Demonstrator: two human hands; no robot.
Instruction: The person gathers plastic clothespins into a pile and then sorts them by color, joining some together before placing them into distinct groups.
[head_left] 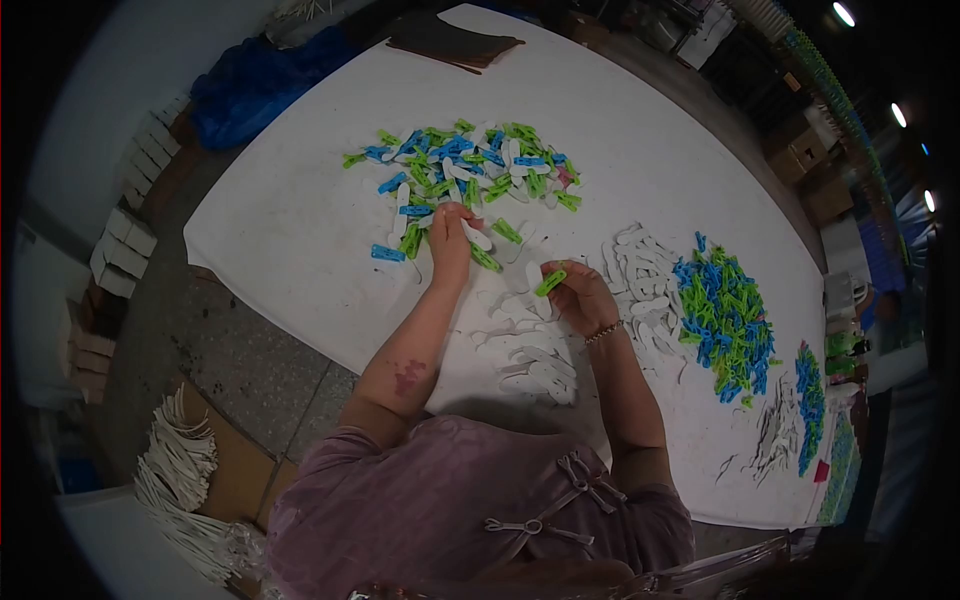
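Observation:
My right hand (pixel 582 298) pinches a green plastic clip (pixel 550 283) resembling a clothespin, with a white flat piece (pixel 533 272) beside it at the fingertips. At the front edge of a pile of green and blue clips with white pieces (pixel 470 160), my left hand (pixel 452 240) has its fingers curled together. A white oval piece (pixel 477 236) and a green clip (pixel 486 259) lie close against its right side; what its fingers hold is hidden. Between the hands is another green clip (pixel 507 231). White flat pieces with thin cords (pixel 538 370) lie below my right hand.
More white pieces (pixel 645 275) lie right of my right hand, beside a large heap of blue and green clips (pixel 725 320). A smaller clip heap (pixel 809 405) is near the table's right edge. Brown sheets (pixel 455 45) rest at the far end of the white table (pixel 280 215).

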